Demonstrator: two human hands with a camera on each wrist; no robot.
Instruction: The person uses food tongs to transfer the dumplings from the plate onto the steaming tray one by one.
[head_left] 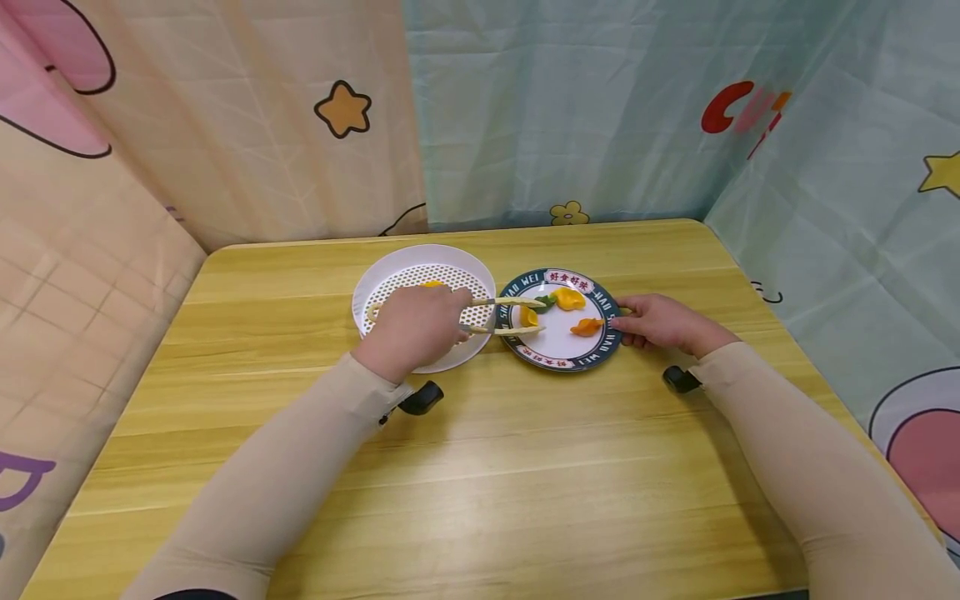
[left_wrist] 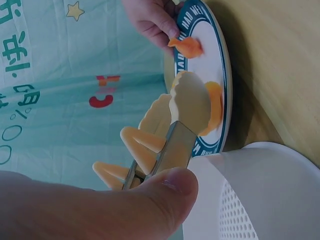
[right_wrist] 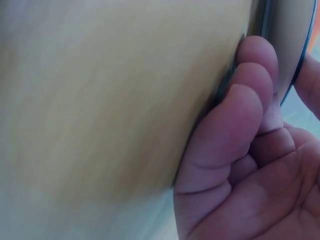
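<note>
My left hand (head_left: pixel 418 327) grips a pair of tongs (left_wrist: pixel 180 145) with pale, scalloped tips, reaching over the left side of a plate (head_left: pixel 555 342). The plate is white with a dark green lettered rim. In the head view, a yellow dumpling-shaped piece (head_left: pixel 528 317) shows between the spread tips, and a dark green piece (head_left: pixel 545 304) lies by the upper one. Another yellow piece (head_left: pixel 568 298) and an orange piece (head_left: pixel 587 327) rest on the plate. My right hand (head_left: pixel 656 323) pinches the plate's right rim, thumb on top and fingers beneath.
A white round strainer basket (head_left: pixel 367 283) with a perforated bottom stands left of the plate, partly hidden by my left hand. Inside it show a yellow piece (head_left: pixel 432 284) and a beige ring-like piece (head_left: pixel 373 312). Printed curtains (head_left: pixel 495 125) hang behind the wooden table (head_left: pixel 525 467).
</note>
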